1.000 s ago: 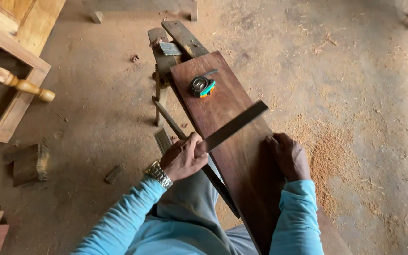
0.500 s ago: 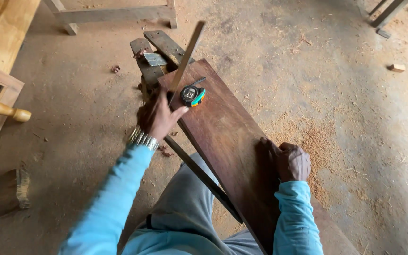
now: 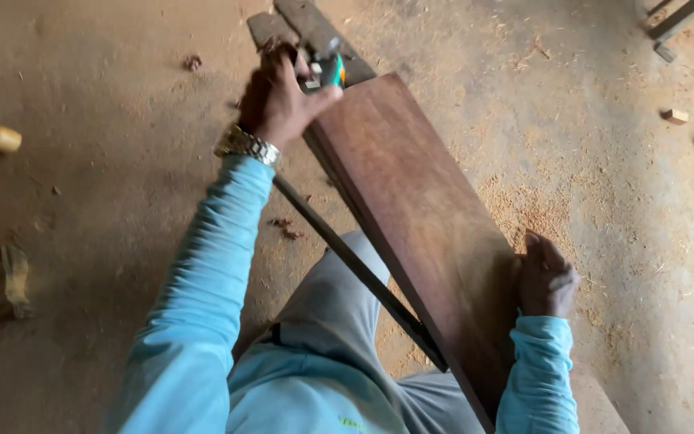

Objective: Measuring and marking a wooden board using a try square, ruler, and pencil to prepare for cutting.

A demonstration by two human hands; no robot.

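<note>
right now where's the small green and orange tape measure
In the head view, the small green and orange tape measure sits at the far end of the dark brown wooden plank, at the fingertips of the left hand, upper centre.

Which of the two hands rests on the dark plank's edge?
The right hand, gripping the near right edge of the dark plank. The left hand is stretched out to the plank's far end, at the green tape measure.

I count one dark plank, one tape measure, one wristwatch, two hands, left and right, and three wood offcuts on the floor.
</note>
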